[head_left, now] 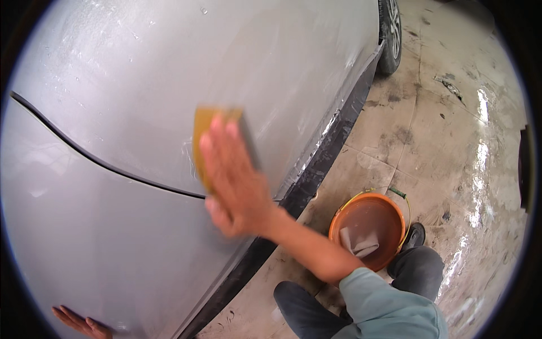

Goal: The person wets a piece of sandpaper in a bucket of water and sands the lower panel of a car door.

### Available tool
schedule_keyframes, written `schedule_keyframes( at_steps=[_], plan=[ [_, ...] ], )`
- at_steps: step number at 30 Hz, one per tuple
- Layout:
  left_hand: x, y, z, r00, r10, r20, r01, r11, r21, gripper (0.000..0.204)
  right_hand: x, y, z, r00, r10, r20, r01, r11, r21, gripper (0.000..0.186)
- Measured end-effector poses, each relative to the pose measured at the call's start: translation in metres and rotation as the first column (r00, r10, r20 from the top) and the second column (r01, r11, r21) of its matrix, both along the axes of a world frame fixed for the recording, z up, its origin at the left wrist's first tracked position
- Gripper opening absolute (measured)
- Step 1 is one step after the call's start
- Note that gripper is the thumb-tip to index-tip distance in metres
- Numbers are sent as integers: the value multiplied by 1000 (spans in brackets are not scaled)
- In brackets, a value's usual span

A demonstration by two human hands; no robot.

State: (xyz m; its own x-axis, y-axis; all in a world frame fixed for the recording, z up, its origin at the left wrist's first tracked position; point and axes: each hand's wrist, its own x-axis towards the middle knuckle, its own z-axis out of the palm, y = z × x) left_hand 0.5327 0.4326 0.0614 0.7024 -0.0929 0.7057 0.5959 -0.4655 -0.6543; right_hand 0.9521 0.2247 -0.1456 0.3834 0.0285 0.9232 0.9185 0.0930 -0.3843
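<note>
My right hand (236,178) presses a flat mustard-yellow pad (203,127), grey along its right edge, against the wet silver-grey side panel of a car (135,90). The fingers lie along the pad's top and both are smeared by motion. I cannot make out whether the pad is a sponge or an abrasive sheet. At the lower left, my left hand (82,323) rests on the same bodywork with its fingers stretched out, holding nothing. Its wrist is cut off by the picture's edge.
A dark seam (107,165) curves across the panels toward my right hand. Beside my legs an orange bucket (333,226) stands on the stained tiled floor (389,127); a pale cloth (360,244) lies in its murky water. The car's wheel (390,42) shows at the top right.
</note>
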Motion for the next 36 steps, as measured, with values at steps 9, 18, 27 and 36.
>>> schedule_keyframes(
  at_steps=[9,18,27,36],
  plan=[
    [8,-1,4,998,-57,9,55,991,121,69,7,-4,31,998,-42,-41,46,994,99,67],
    [1,3,10,999,-44,-14,46,989,143,66,14,-6,64,976,-213,-35,213,977,12,67],
    [-7,13,5,999,-52,-1,51,991,127,65,2,9,70,984,-176,-39,178,982,66,64],
    [2,8,9,996,-88,-9,88,986,140,65,6,-2,95,957,-290,-2,290,956,50,72]
  ],
)
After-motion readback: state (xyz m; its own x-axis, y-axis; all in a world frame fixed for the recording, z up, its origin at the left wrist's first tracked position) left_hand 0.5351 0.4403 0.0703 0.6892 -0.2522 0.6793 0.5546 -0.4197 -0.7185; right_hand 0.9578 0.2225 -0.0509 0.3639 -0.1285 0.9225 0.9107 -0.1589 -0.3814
